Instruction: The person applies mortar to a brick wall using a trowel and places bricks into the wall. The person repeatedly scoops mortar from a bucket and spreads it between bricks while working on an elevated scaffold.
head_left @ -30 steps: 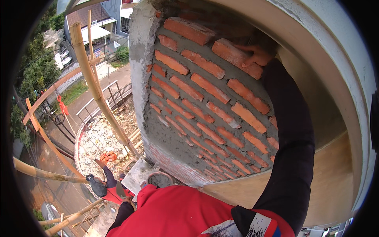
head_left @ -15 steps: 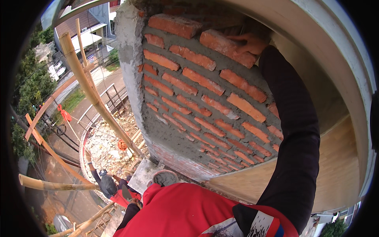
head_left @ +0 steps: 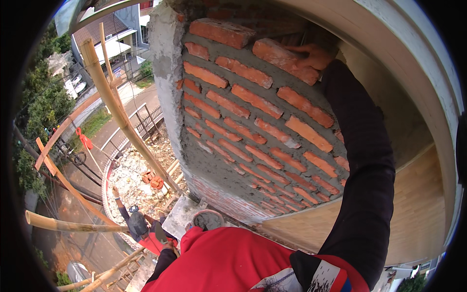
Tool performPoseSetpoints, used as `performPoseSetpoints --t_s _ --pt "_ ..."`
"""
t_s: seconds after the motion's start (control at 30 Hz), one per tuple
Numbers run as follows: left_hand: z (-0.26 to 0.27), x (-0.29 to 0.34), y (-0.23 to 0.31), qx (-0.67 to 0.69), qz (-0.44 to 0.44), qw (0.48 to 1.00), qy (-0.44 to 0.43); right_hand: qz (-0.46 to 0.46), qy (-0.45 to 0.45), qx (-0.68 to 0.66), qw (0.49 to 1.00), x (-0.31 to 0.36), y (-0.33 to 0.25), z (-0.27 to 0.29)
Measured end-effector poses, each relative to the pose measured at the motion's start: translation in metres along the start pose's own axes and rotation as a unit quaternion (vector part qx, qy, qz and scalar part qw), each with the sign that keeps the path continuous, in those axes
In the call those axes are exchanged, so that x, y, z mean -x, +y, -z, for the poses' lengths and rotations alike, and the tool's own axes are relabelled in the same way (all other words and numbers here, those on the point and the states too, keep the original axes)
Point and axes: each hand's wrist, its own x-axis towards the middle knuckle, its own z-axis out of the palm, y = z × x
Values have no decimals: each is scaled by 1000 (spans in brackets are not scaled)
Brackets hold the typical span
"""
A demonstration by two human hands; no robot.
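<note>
My right hand [head_left: 315, 56] grips the right end of a red brick [head_left: 278, 57] in the top course of the wall, its fingers along the upper edge. That brick sits tilted on grey mortar; its neighbour brick [head_left: 221, 32] lies to the left with a gap between them. Below them runs the brick wall [head_left: 256, 100], with mortar joints between its courses. Low at the left, my left hand [head_left: 168, 246] is closed round the handle of a trowel [head_left: 160, 232], its blade pointing up. My red-clad body partly hides that forearm. Nearby stands a bucket of mortar [head_left: 208, 220].
A grey concrete column [head_left: 165, 63] borders the wall on the left, a curved pale edge [head_left: 413, 53] on the right. Bamboo poles [head_left: 114, 107] and planks rise at the left. Below, a co-worker [head_left: 139, 225] stands near rubble [head_left: 129, 170], with the street beyond.
The whole view has shifted slightly, so the wall appears a little further right. Below, the co-worker's outstretched arm has moved slightly. My right hand stays on the brick, my left on the trowel.
</note>
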Motion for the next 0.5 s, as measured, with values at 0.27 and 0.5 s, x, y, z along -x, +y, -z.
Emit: performPoseSetpoints --t_s 0.27,0.5 --pt "14 -13 25 -43 -27 999 2 59 -22 -29 998 11 -9 -1" --pt "27 -30 50 -59 -37 998 -9 70 -29 -21 997 15 -16 -1"
